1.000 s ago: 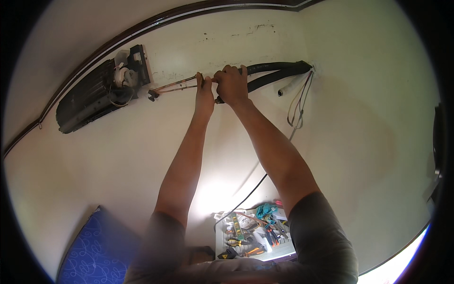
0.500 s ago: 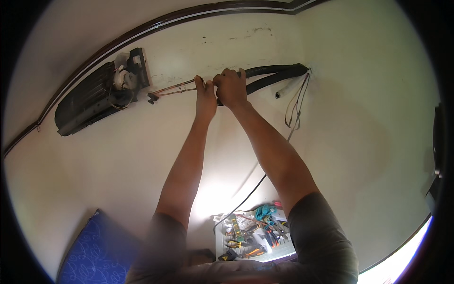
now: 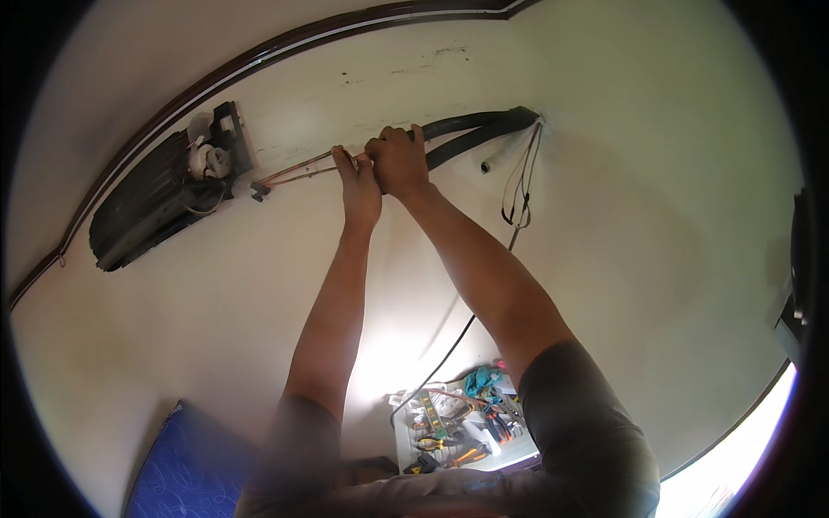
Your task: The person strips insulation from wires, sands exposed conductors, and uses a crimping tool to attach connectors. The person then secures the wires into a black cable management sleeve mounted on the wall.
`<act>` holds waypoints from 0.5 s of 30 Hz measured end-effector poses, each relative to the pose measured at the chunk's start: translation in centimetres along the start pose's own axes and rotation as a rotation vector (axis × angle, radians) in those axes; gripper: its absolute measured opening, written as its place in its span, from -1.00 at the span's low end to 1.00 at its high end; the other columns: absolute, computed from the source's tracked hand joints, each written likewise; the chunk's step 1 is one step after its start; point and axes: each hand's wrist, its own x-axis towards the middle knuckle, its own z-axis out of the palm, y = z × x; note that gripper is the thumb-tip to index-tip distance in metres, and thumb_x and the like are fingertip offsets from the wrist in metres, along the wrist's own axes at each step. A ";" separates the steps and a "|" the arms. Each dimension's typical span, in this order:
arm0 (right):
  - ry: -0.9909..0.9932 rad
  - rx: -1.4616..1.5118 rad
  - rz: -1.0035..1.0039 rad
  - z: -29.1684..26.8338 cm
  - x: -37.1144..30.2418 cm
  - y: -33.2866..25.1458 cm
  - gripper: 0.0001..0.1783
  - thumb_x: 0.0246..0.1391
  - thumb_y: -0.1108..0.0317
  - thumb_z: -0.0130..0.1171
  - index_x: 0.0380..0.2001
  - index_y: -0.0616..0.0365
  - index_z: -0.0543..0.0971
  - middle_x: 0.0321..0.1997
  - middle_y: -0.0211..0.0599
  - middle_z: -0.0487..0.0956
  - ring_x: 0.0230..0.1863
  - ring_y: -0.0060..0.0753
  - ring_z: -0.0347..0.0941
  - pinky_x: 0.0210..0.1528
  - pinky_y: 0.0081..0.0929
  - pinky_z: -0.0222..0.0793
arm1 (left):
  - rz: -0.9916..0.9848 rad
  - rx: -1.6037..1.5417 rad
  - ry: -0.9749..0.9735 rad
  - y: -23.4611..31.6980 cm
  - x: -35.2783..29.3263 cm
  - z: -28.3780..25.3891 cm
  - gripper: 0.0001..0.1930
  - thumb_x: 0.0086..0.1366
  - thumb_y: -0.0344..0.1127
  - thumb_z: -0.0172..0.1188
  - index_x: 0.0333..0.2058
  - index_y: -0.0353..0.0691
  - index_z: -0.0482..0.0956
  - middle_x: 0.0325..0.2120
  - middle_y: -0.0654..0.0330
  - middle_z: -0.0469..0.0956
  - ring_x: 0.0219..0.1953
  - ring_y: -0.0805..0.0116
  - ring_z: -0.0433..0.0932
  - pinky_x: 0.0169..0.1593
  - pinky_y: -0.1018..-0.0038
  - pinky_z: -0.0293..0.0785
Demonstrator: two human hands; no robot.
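Observation:
Both my arms reach up to two thin copper pipes [image 3: 298, 166] that run along the wall. My left hand [image 3: 359, 192] is closed around the pipes where they meet the black insulation, thumb and fingers pointing up. Right beside it, my right hand [image 3: 401, 162] grips the black foam pipe insulation [image 3: 479, 125], its fingers wrapped over the top. Two insulated lengths lead from there to a hole at the wall corner. The pipes' free ends, with dark fittings [image 3: 260, 191], point left. My palms hide where copper and foam meet.
A black indoor air-conditioner unit with its cover off [image 3: 160, 194] hangs at the left. Loose cables [image 3: 521, 186] and a short pale pipe [image 3: 496, 161] hang near the corner. Below lies a tray of hand tools [image 3: 466, 427], with a blue patterned cushion-like thing [image 3: 190, 462] at lower left.
The whole view has shifted a little, so the wall, unit and pipes sit farther left. Both hands keep their hold, close together, with hardly any change of grip.

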 end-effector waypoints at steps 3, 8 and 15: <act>-0.001 0.031 0.005 -0.3 0.1 -0.1 -0.86 0.26 0.27 0.31 -0.22 -0.14 0.82 -0.05 -0.26 0.64 0.24 -0.22 0.53 0.62 0.31 -0.11 | -0.027 0.031 0.014 0.2 0.5 0.4 -0.16 0.72 0.02 -0.19 0.60 -0.44 -0.35 0.64 -0.26 -0.12 0.65 -0.13 -0.01 0.60 0.26 0.08; -0.001 0.008 -0.004 -0.2 0.0 0.0 -0.85 0.24 0.29 0.31 -0.21 -0.15 0.83 -0.05 -0.28 0.64 0.24 -0.23 0.53 0.63 0.30 -0.11 | -0.012 0.039 0.056 -0.6 0.9 0.3 -0.16 0.71 0.06 -0.17 0.62 -0.39 -0.31 0.63 -0.27 -0.10 0.64 -0.17 0.04 0.60 0.25 0.07; -0.001 0.027 -0.007 0.1 0.0 0.1 -0.85 0.23 0.31 0.31 -0.23 -0.16 0.83 -0.06 -0.30 0.64 0.23 -0.24 0.53 0.62 0.28 -0.09 | -0.214 -0.169 -0.004 0.2 1.5 -0.2 -0.12 0.70 0.08 -0.15 0.61 -0.42 -0.33 0.62 -0.31 -0.07 0.65 -0.22 -0.01 0.61 0.20 0.04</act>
